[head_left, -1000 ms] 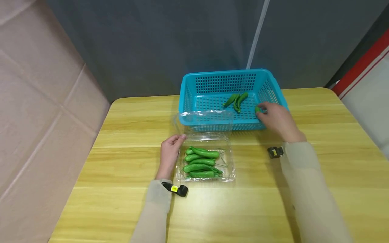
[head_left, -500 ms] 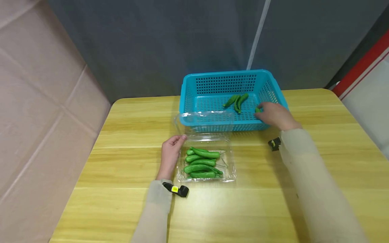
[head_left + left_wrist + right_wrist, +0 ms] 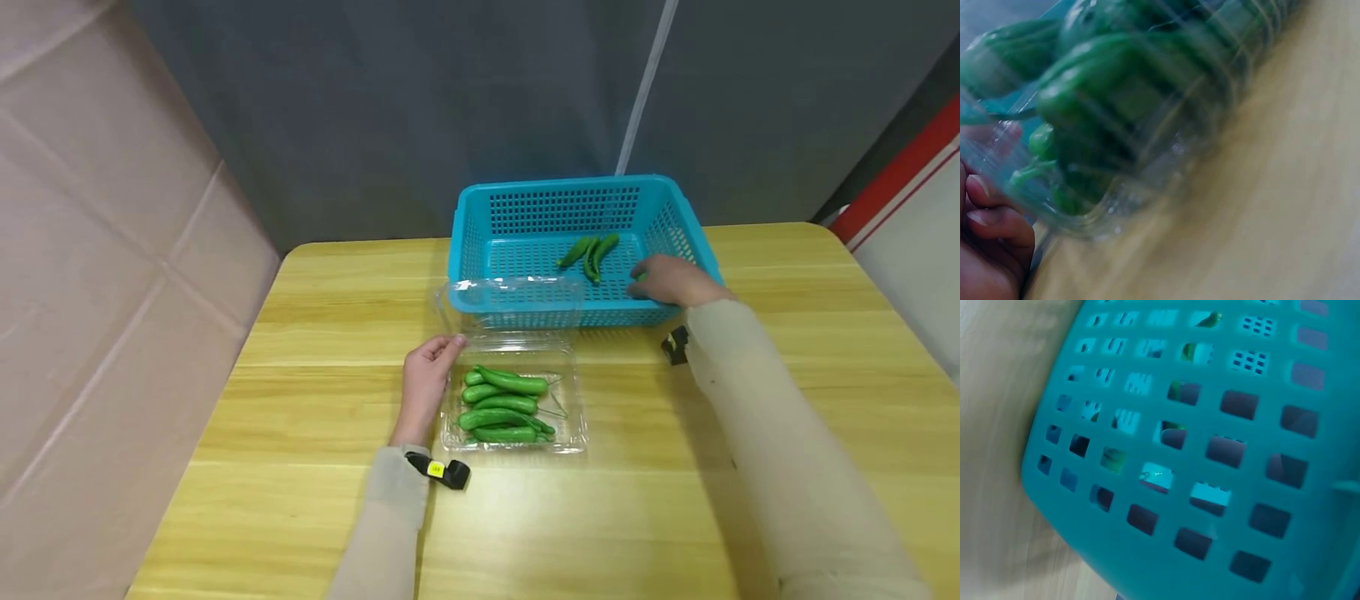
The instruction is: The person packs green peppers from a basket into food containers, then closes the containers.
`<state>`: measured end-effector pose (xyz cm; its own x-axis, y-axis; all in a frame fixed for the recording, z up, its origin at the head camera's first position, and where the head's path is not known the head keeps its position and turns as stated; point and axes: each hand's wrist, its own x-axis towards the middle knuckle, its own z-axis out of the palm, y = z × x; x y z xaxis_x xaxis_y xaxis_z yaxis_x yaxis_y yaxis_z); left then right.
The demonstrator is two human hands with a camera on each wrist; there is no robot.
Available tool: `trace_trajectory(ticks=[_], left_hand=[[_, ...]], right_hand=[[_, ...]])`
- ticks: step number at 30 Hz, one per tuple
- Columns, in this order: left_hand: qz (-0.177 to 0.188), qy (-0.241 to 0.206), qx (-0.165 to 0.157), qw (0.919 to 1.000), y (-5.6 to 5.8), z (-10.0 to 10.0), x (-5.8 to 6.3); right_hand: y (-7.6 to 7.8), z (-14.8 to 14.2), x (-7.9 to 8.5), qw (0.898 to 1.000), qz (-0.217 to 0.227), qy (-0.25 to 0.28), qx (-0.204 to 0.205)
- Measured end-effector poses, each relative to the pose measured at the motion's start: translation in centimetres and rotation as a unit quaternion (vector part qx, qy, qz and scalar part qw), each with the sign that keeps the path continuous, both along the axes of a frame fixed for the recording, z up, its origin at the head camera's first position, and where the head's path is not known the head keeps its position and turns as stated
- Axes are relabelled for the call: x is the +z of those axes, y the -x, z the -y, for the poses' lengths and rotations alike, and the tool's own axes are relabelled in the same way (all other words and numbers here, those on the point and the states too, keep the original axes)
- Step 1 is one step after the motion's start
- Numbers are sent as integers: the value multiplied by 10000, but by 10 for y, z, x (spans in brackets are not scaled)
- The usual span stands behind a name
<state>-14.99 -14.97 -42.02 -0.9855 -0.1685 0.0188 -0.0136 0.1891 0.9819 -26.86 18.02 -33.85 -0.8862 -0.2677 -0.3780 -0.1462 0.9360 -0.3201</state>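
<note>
My left hand [image 3: 427,379] pinches the left edge of a clear plastic clamshell container [image 3: 582,417], whose lid [image 3: 517,292] stands open and overlaps the basket's front in the head view. Several green chili peppers [image 3: 510,404] lie side by side in it; the left wrist view shows the peppers [image 3: 1097,87] close up through the plastic. Inside the blue basket [image 3: 562,182], near its right front corner, my right hand [image 3: 675,279] holds a green chili pepper [image 3: 642,277], mostly hidden by the fingers. Three more peppers [image 3: 592,257] lie on the basket floor.
The basket's slotted wall [image 3: 1072,512] fills the right wrist view. Both things stand on a wooden table [image 3: 315,333], the basket near its back edge. A dark grey panel [image 3: 375,125] rises behind, with a pinkish padded wall [image 3: 112,250] at left.
My right hand has shifted slightly left and its fingers now cover more of the pepper. The left hand keeps its grip on the container. The whole view has drifted a little.
</note>
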Motion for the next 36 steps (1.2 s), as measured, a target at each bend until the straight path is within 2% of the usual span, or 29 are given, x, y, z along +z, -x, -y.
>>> trace_trajectory(ticks=[8, 15, 23, 30, 36], left_hand=[[105, -68, 64, 9999, 11, 4, -30], [-57, -14, 65, 10000, 13, 1, -36], [-23, -20, 9, 10000, 13, 3, -34], [-95, -23, -115, 9999, 2, -1, -3], [-141, -34, -67, 9999, 2, 1, -3]], right_hand=[[2, -2, -3, 9997, 168, -128, 144], [4, -6, -4, 9987, 282, -208, 377], [4, -8, -6, 9979, 468, -167, 415], [4, -4, -3, 9971, 555, -176, 492], [4, -1, -3, 9980, 538, -179, 271]])
